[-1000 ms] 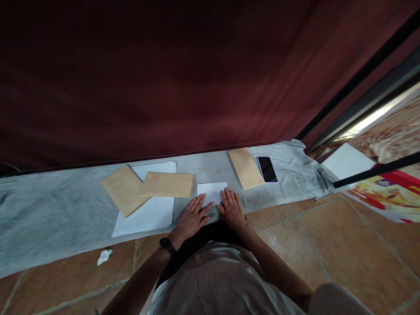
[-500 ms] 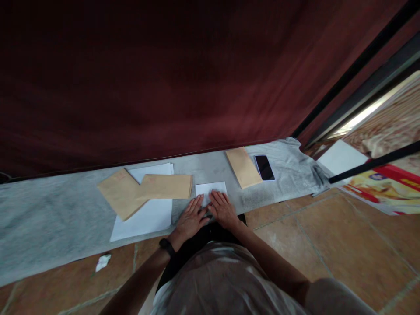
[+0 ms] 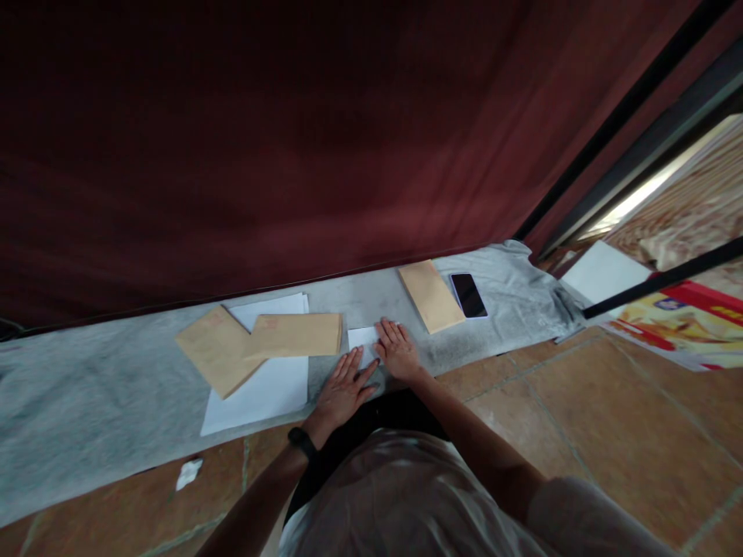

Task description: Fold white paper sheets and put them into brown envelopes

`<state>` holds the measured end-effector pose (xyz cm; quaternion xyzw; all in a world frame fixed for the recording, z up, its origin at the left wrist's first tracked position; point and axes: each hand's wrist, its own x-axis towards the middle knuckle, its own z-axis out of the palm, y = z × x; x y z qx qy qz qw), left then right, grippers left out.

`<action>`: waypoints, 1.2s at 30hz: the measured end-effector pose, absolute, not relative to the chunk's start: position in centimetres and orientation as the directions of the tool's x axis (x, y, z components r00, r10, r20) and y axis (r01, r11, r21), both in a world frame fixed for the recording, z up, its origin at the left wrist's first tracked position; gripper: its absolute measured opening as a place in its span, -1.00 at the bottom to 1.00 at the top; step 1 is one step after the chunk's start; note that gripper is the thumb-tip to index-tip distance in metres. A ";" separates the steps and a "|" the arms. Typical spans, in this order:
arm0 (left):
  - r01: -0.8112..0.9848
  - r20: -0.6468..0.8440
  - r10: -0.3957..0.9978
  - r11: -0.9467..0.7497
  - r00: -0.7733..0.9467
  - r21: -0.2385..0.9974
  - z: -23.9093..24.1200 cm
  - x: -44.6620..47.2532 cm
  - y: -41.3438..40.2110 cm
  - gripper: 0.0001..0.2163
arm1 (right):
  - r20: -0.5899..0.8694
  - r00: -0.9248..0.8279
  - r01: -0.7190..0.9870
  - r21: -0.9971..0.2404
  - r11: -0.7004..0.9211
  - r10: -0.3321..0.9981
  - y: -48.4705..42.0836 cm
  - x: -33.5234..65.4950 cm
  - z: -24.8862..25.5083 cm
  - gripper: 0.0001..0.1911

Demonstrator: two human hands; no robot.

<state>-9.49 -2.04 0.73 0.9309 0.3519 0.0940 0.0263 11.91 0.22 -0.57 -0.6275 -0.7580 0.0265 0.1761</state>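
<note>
The left hand (image 3: 341, 389) and right hand (image 3: 398, 356) lie palm-down, fingers (image 3: 351, 362) extended, forearms (image 3: 270, 489) angled inward.

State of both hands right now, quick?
Left hand: open, fingers spread, fingertips at the small white paper, not gripping it.
Right hand: open, laid flat over the paper's right part, not gripping it.

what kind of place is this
Probably indoors, perhaps a home, though the view can't settle it. The brown tiled floor, a long grey cloth serving as a work surface, and the phone lying on it suggest an improvised workspace.
</note>
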 end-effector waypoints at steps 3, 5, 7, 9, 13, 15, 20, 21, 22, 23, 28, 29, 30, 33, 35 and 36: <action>0.651 0.161 0.659 -0.752 0.735 0.105 0.8 -9.4 -2.1 -0.45 | 0.259 -0.074 0.950 -0.274 0.147 0.963 0.0 12.9 -0.9 -0.39; 0.650 0.165 0.656 -0.754 0.736 0.099 0.8 -9.4 -2.1 -0.45 | 0.270 -0.017 0.956 -0.279 0.095 0.963 -0.3 13.3 -0.9 -0.37; 0.649 0.168 0.655 -0.755 0.737 0.097 0.7 -9.4 -2.1 -0.45 | 0.274 0.015 0.959 -0.275 0.064 0.962 -0.9 13.2 -0.6 -0.36; 0.651 0.165 0.657 -0.753 0.735 0.096 0.6 -9.4 -2.1 -0.45 | 0.271 -0.034 0.959 -0.262 0.107 0.962 -1.9 12.8 -0.3 -0.38; 0.657 0.144 0.664 -0.748 0.734 0.100 0.6 -9.4 -2.1 -0.44 | 0.242 -0.261 0.920 -0.230 0.317 0.934 -4.4 11.8 0.0 -0.46; 0.657 0.139 0.665 -0.747 0.734 0.103 0.8 -9.4 -2.2 -0.43 | 0.232 -0.298 0.912 -0.217 0.348 0.926 -5.4 11.8 -0.1 -0.47; 0.684 0.142 0.688 -0.725 0.711 0.087 0.9 -10.0 -3.0 -0.41 | 0.222 -0.278 0.923 -0.207 0.324 0.934 -6.6 12.9 0.1 -0.44; 0.694 0.142 0.699 -0.714 0.701 0.087 0.9 -10.2 -3.3 -0.40 | 0.222 -0.276 0.924 -0.207 0.322 0.935 -6.7 13.1 0.1 -0.44; 0.706 0.142 0.711 -0.702 0.689 0.089 0.8 -10.4 -3.5 -0.40 | 0.222 -0.270 0.926 -0.207 0.316 0.937 -6.9 13.3 0.2 -0.43; 0.717 0.142 0.722 -0.690 0.677 0.093 0.8 -10.7 -3.8 -0.40 | 0.224 -0.261 0.928 -0.208 0.308 0.939 -7.0 13.4 0.2 -0.43; 0.777 0.128 0.784 -0.620 0.608 0.109 1.0 -10.6 -4.2 -0.46 | 0.235 -0.230 0.931 -0.230 0.284 0.944 -7.2 13.4 0.0 -0.42; 0.790 0.125 0.797 -0.603 0.591 0.112 1.1 -10.2 -4.0 -0.50 | 0.237 -0.226 0.930 -0.237 0.282 0.945 -7.2 13.4 -0.1 -0.42; 0.801 0.123 0.809 -0.587 0.575 0.114 1.3 -9.8 -3.9 -0.53 | 0.237 -0.223 0.929 -0.244 0.280 0.946 -7.1 13.4 -0.1 -0.42; 0.812 0.113 0.819 -0.573 0.563 0.108 1.5 -8.7 -3.1 -0.60 | 0.235 -0.215 0.926 -0.260 0.274 0.948 -7.1 13.3 -0.1 -0.42; 0.799 0.087 0.804 -0.595 0.588 0.091 1.5 -8.3 -2.5 -0.60 | 0.235 -0.208 0.926 -0.265 0.269 0.949 -7.1 13.2 -0.1 -0.43; 0.789 0.069 0.793 -0.609 0.605 0.080 1.5 -8.2 -2.3 -0.58 | 0.237 -0.204 0.927 -0.266 0.266 0.950 -7.1 13.2 -0.1 -0.43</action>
